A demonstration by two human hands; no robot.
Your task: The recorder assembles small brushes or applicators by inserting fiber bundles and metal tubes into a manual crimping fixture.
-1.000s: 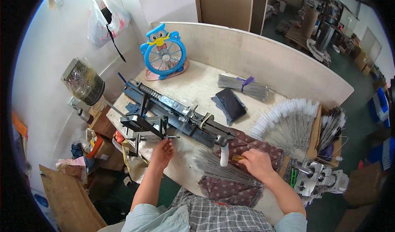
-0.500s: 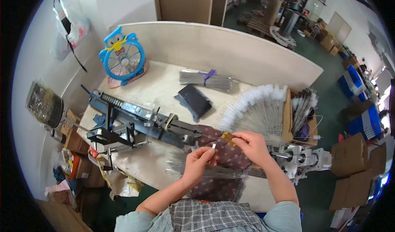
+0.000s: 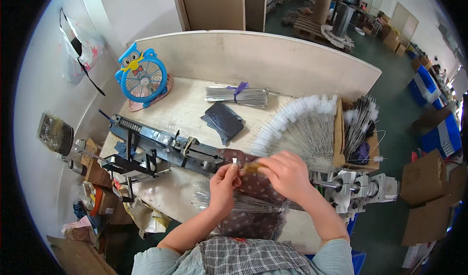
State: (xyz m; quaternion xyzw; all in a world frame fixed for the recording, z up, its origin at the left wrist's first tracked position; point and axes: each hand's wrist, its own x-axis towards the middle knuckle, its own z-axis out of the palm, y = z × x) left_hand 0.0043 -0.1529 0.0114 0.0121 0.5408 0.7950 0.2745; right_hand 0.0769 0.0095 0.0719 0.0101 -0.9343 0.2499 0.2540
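Note:
My left hand (image 3: 224, 183) is closed in a pinch on a small white piece (image 3: 235, 161) that sticks up from its fingertips. Just to its right, my right hand (image 3: 286, 175) grips a small yellow block (image 3: 252, 167), blurred by motion and nearly touching the left fingers. Both hands are above a brown spotted cloth (image 3: 261, 183) at the table's front. Beneath them lies a bundle of thin metal wires (image 3: 253, 205), partly covered by the left hand. The black metal jig (image 3: 197, 153) ends just left of the hands.
Wires with white tips (image 3: 297, 124) fan out on the right, beside a cardboard box (image 3: 340, 138) of more wires. A silver shaft mechanism (image 3: 360, 187) stands at the right edge. Farther back are a tied wire bundle (image 3: 239, 96), a dark pouch (image 3: 224, 121) and a blue fan (image 3: 143, 80).
My right hand has moved left with the yellow block, close to the left fingertips. The left hand has shifted slightly left and up, still pinching the white piece. The view has tilted a little.

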